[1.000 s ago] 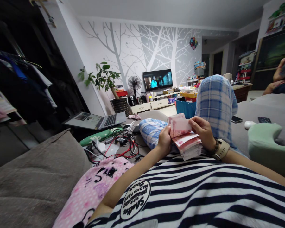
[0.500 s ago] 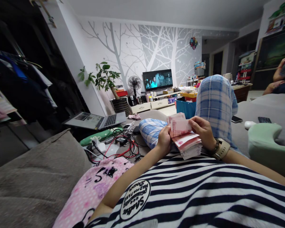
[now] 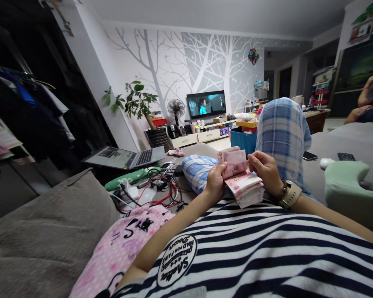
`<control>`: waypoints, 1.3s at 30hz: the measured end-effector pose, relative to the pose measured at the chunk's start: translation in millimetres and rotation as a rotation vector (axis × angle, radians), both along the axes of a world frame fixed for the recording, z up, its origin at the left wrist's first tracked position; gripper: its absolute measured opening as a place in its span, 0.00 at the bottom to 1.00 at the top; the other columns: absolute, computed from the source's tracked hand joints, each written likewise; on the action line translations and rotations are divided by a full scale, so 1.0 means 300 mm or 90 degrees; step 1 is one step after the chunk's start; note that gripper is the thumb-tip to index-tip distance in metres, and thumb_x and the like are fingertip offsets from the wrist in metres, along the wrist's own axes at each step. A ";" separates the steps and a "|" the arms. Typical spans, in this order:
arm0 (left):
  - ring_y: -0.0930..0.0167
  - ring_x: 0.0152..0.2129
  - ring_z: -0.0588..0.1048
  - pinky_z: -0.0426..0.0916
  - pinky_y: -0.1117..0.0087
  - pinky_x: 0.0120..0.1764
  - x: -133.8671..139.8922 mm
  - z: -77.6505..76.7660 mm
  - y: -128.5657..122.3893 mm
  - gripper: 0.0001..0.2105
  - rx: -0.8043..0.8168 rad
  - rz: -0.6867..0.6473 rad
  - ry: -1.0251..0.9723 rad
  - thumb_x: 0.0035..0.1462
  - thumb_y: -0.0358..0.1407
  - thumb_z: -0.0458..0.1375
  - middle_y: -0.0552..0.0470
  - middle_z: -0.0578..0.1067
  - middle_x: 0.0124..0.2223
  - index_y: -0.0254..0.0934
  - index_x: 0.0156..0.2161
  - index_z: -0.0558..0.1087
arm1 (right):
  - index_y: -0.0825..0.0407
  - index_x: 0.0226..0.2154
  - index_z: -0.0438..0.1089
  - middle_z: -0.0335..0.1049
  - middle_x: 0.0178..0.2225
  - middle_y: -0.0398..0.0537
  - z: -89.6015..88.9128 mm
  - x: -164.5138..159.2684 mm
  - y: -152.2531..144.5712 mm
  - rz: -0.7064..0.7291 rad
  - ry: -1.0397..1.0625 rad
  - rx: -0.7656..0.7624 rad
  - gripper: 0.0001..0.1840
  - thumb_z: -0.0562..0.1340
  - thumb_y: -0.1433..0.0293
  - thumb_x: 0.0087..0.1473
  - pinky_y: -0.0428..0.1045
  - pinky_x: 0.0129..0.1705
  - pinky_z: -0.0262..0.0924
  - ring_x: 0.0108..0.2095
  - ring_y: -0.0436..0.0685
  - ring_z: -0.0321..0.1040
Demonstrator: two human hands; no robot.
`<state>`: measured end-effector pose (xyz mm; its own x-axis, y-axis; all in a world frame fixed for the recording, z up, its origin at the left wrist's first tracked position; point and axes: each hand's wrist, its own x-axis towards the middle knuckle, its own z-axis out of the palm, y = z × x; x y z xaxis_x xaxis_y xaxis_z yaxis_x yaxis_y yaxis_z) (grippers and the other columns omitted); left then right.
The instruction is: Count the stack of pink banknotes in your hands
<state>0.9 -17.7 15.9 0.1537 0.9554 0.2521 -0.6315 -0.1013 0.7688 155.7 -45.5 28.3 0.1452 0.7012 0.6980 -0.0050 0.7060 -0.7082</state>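
A thick stack of pink banknotes (image 3: 248, 190) rests on my striped shirt, at my lap. My left hand (image 3: 215, 185) grips a folded-up bundle of the notes (image 3: 233, 159) at its left edge and holds it upright. My right hand (image 3: 265, 169) pinches the same bundle at its right edge, fingers curled over the stack below. A watch sits on my right wrist. My raised knee in blue plaid stands just behind the hands.
An open laptop (image 3: 127, 157) and a tangle of red and black cables (image 3: 157, 192) lie to the left. A pink cushion (image 3: 124, 244) is beside me. A phone (image 3: 309, 156) and a remote (image 3: 346, 157) lie on the grey sofa; another person sits far right.
The raised bundle has tipped slightly left and lower, and one more note lies flat on the stack. Both hands stay in place.
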 end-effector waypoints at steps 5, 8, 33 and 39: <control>0.57 0.39 0.81 0.73 0.56 0.48 -0.002 0.016 -0.021 0.13 0.039 -0.046 0.031 0.43 0.38 0.68 0.48 0.81 0.32 0.37 0.36 0.76 | 0.50 0.23 0.66 0.63 0.18 0.40 -0.005 0.002 0.013 -0.028 0.000 -0.023 0.29 0.69 0.42 0.47 0.47 0.24 0.51 0.20 0.50 0.56; 0.58 0.40 0.81 0.73 0.56 0.48 -0.003 0.017 -0.025 0.13 0.045 -0.049 0.034 0.43 0.36 0.68 0.49 0.81 0.31 0.38 0.37 0.76 | 0.50 0.24 0.65 0.63 0.19 0.40 -0.012 0.006 0.023 -0.024 -0.005 -0.034 0.29 0.68 0.42 0.48 0.47 0.24 0.50 0.20 0.50 0.57; 0.59 0.38 0.80 0.74 0.60 0.45 0.002 0.002 -0.013 0.13 0.042 0.017 0.058 0.45 0.45 0.68 0.49 0.79 0.27 0.37 0.28 0.76 | 0.50 0.22 0.64 0.58 0.20 0.39 -0.036 0.004 0.055 -0.060 -0.018 -0.029 0.29 0.66 0.42 0.49 0.48 0.25 0.47 0.23 0.50 0.52; 0.64 0.34 0.79 0.72 0.63 0.43 0.001 -0.013 0.008 0.13 0.013 0.024 0.037 0.45 0.44 0.68 0.51 0.78 0.29 0.35 0.31 0.77 | 0.50 0.22 0.64 0.60 0.19 0.40 -0.036 0.004 0.048 -0.076 -0.011 -0.032 0.29 0.67 0.42 0.48 0.48 0.25 0.50 0.22 0.51 0.54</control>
<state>1.2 -15.2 12.0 0.1329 0.9556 0.2630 -0.5808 -0.1399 0.8019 157.0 -31.0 17.6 0.2181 0.7139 0.6654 0.0904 0.6641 -0.7421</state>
